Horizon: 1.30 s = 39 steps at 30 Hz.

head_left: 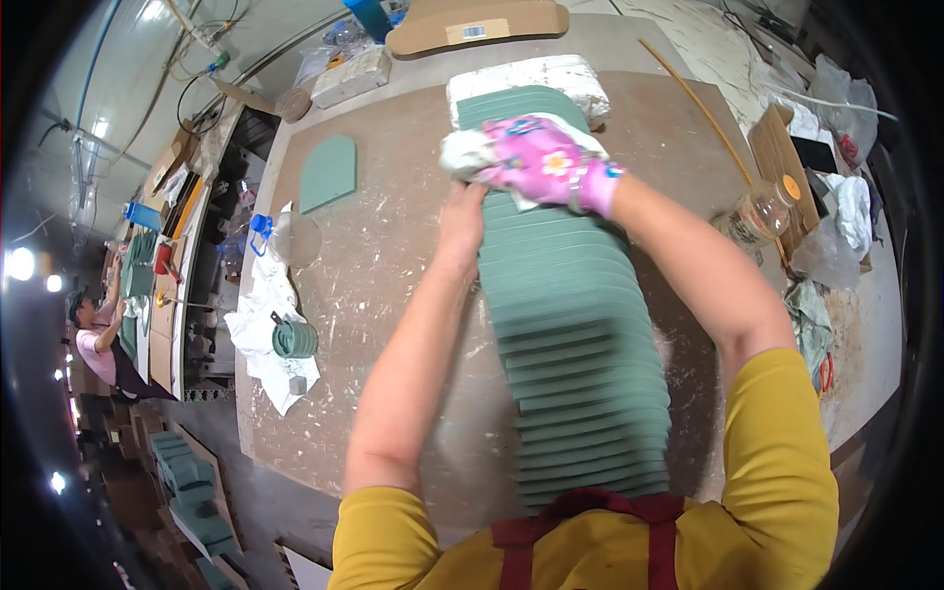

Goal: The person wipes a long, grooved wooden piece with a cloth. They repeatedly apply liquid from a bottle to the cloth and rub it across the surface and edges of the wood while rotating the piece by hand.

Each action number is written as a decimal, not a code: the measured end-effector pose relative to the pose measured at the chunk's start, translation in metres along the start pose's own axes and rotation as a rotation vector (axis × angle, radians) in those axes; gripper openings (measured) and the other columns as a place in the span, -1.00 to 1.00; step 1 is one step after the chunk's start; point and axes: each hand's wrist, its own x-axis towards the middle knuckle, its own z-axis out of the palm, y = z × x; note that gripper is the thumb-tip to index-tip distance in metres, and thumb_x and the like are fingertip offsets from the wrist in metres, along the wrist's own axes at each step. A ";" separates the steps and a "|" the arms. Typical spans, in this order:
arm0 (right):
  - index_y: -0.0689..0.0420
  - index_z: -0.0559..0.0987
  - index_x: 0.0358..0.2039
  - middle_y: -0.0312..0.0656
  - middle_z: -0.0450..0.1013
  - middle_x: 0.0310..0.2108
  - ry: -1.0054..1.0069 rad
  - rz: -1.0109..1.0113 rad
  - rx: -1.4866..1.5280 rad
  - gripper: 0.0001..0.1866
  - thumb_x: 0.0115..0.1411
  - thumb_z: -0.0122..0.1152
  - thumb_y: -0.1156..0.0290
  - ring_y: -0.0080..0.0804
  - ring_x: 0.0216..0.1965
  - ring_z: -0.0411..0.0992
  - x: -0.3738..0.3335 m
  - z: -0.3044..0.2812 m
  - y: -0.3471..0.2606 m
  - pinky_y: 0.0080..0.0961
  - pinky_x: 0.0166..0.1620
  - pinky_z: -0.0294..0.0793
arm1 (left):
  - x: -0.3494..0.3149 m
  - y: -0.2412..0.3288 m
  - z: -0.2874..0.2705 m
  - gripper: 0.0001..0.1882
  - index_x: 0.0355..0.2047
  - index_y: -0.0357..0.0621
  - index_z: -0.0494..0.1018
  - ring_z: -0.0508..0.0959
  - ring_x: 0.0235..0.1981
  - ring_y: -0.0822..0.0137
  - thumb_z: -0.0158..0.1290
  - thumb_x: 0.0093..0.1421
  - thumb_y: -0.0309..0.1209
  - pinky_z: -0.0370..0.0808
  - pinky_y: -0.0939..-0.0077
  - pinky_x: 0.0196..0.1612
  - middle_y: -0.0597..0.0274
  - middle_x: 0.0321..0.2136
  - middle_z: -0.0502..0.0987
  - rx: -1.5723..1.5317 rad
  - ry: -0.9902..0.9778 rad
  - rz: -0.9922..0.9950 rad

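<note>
A long row of green arch-topped boards (565,265), overlapping like shingles, runs from my body to the far side of the table. My right hand (546,162), in a pink flowered glove, is closed on a white cloth (469,152) and presses it on the boards near the row's far end. My bare left hand (466,211) is at the left edge of the row, just below the cloth; its fingers are largely hidden. One loose green arch-topped board (329,174) lies flat on the table to the left.
A white-wrapped block (531,79) sits at the row's far end. On the left, an open green tin (293,340) stands on white paper (264,305). To the right are a clear jar (762,211) and a thin stick (696,110). A co-worker (98,329) stands far left.
</note>
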 end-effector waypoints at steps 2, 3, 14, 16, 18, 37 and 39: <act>0.05 0.54 -0.07 -0.03 0.44 -0.05 0.035 0.173 0.171 -0.61 0.17 0.09 0.13 -0.18 0.04 0.37 -0.032 -0.001 0.036 -0.35 0.06 0.38 | 0.000 -0.003 -0.001 -0.34 0.32 -0.14 -0.05 0.23 0.21 0.23 -0.16 0.26 -0.25 0.14 0.48 0.20 0.03 0.21 0.20 -0.167 -0.092 0.140; 0.03 0.56 -0.08 -0.03 0.44 -0.04 0.173 0.162 0.129 -0.65 0.17 0.09 0.19 -0.17 0.05 0.36 -0.050 0.002 0.059 -0.34 0.07 0.38 | -0.001 -0.002 0.002 -0.34 0.32 -0.14 -0.05 0.23 0.21 0.23 -0.16 0.26 -0.25 0.14 0.48 0.20 0.03 0.21 0.20 -0.176 -0.091 0.143; 0.07 0.46 0.00 -0.04 0.40 0.00 -0.180 0.068 -0.149 -0.55 0.15 0.06 0.12 -0.14 0.03 0.37 0.029 0.006 0.013 -0.24 0.11 0.30 | 0.011 -0.016 -0.001 -0.31 0.32 -0.16 -0.06 0.18 0.23 0.22 -0.14 0.24 -0.22 0.07 0.47 0.23 0.03 0.22 0.18 -0.060 0.047 0.106; 0.04 0.56 -0.07 -0.08 0.36 0.07 -0.045 0.252 0.222 -0.64 0.18 0.08 0.16 -0.19 0.02 0.37 -0.002 0.009 0.049 -0.26 0.10 0.32 | 0.004 -0.010 0.000 -0.31 0.33 -0.17 -0.10 0.18 0.23 0.20 -0.16 0.25 -0.24 0.08 0.46 0.23 0.00 0.23 0.17 -0.112 -0.022 0.140; 0.02 0.59 -0.11 -0.06 0.48 -0.07 0.212 0.367 0.298 -0.71 0.16 0.12 0.28 -0.25 -0.22 0.52 -0.032 -0.001 0.054 -0.39 -0.11 0.52 | -0.001 -0.005 -0.003 -0.31 0.33 -0.18 -0.14 0.17 0.23 0.19 -0.18 0.26 -0.26 0.09 0.46 0.22 -0.02 0.23 0.16 -0.164 -0.072 0.174; 0.11 0.50 -0.05 -0.03 0.46 -0.09 -0.073 0.285 0.276 -0.58 0.22 -0.04 0.11 -0.06 -0.07 0.43 0.039 -0.008 0.053 -0.33 0.01 0.38 | 0.001 -0.006 0.003 -0.30 0.33 -0.23 -0.19 0.17 0.24 0.17 -0.21 0.27 -0.25 0.09 0.42 0.23 -0.05 0.24 0.14 -0.108 -0.059 0.178; 0.17 0.51 -0.10 -0.04 0.48 -0.13 0.076 -0.006 -0.408 -0.56 0.20 -0.01 0.09 -0.07 -0.11 0.45 0.050 0.019 0.022 -0.31 -0.02 0.41 | -0.001 -0.006 0.000 -0.30 0.33 -0.23 -0.19 0.18 0.23 0.17 -0.21 0.27 -0.26 0.09 0.41 0.23 -0.05 0.24 0.14 -0.101 -0.059 0.145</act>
